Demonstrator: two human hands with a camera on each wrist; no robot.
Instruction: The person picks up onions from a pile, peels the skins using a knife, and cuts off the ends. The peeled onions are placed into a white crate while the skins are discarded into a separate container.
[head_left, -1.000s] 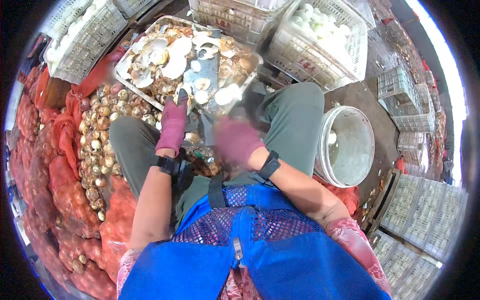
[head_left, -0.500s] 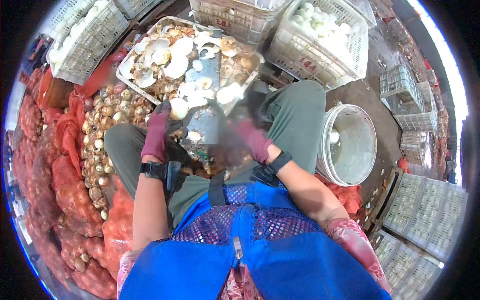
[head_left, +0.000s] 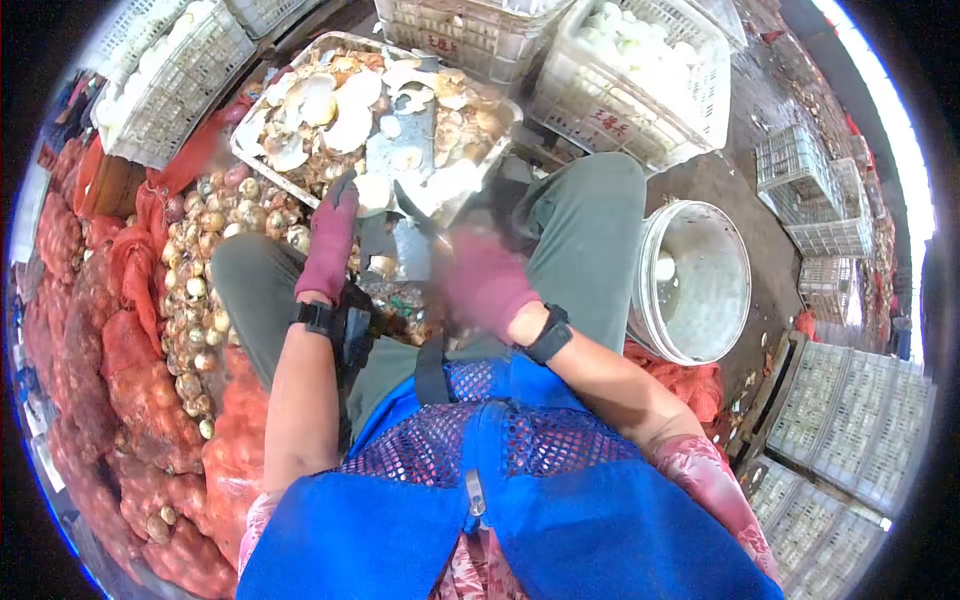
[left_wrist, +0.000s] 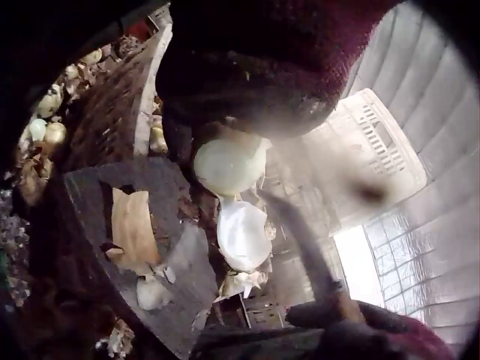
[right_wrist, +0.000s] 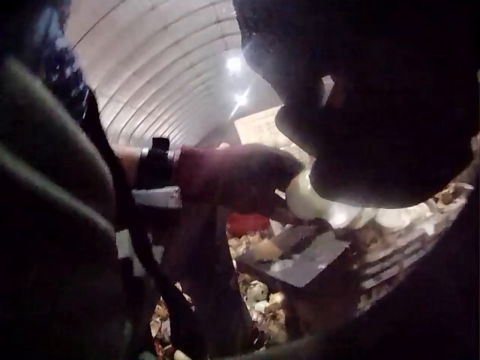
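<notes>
My gloved left hand (head_left: 330,240) holds a pale, partly peeled onion (left_wrist: 229,166) at its fingertips. A white piece of peel (left_wrist: 244,234) hangs beneath the onion in the left wrist view. A knife (left_wrist: 301,234) with a narrow curved blade is gripped in my gloved right hand (head_left: 485,282), its tip pointing toward the onion. Motion blurs the right hand in the head view. Below both hands lies a dark grey board (left_wrist: 94,201) bearing a strip of brown onion skin (left_wrist: 133,229).
A shallow crate (head_left: 275,182) heaped with onion skins stands ahead. Unpeeled onions (head_left: 195,260) and red mesh sacks (head_left: 150,400) lie on the left. On the right are a white bucket (head_left: 705,290) and, farther ahead, a crate of peeled onions (head_left: 620,115).
Over the last half second the left hand has moved up and right with the onion. The right hand has swung back left with the knife, closer to the onion.
</notes>
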